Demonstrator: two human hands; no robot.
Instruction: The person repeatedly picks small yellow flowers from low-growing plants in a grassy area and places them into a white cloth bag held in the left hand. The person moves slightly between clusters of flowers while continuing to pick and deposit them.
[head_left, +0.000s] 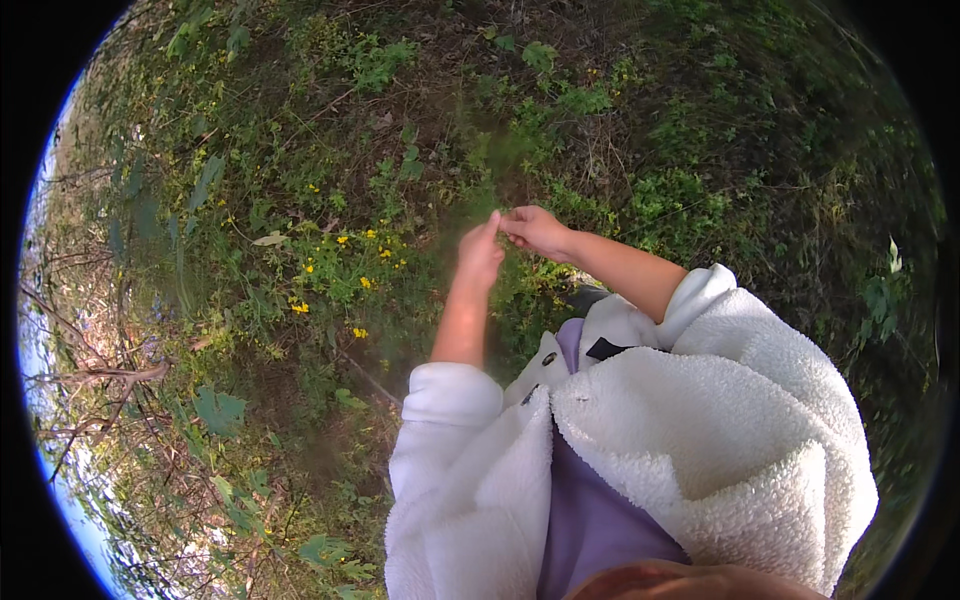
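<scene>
My left hand (481, 249) is raised before my body with its fingers curled and its thumb pointing up. Beside it my right hand (531, 230) has thumb and fingers pinched together, and their tips meet at the left thumb. Blurred, feathery green foliage (491, 201) shows around the fingertips; whether a thin stem is between the fingers cannot be made out. Below and left of the hands, small yellow flowers (365, 283) grow on a low green plant. I wear a white fleece jacket (720, 420) with its sleeves pushed up, over a purple top (592, 517).
Low green plants (667, 202) and dry stems cover the ground. Bare, twisted branches (124, 375) stand at the left. Broad lobed leaves (220, 411) grow at the lower left, and another pale-tipped leafy plant (881, 296) is at the far right. Sky shows along the left rim.
</scene>
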